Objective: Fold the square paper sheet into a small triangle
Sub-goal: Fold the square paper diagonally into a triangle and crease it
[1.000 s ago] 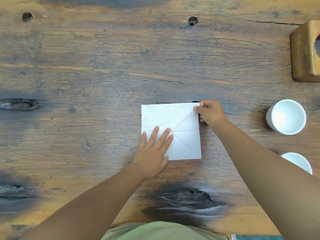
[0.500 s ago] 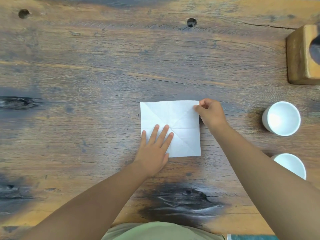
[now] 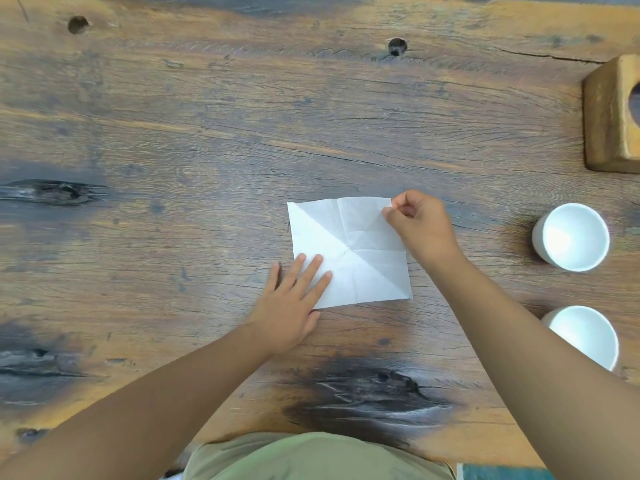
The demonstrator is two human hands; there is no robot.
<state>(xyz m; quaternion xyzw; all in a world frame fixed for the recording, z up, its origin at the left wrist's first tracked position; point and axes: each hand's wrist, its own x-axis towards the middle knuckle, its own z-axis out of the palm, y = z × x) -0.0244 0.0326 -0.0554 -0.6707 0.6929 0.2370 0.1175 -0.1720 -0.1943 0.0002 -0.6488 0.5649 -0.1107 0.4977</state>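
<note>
The creased white paper sheet lies on the wooden tabletop, mid-frame. The left hand presses its near-left corner flat, fingers straight and slightly spread. The right hand pinches the far-right corner between curled fingers and thumb — that corner slightly raised. 2 white cups stand to the right, well apart from the sheet.

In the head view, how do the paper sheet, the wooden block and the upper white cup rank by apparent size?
1. paper sheet
2. wooden block, though the frame edge cuts it off, so it may rival the paper
3. upper white cup
</note>
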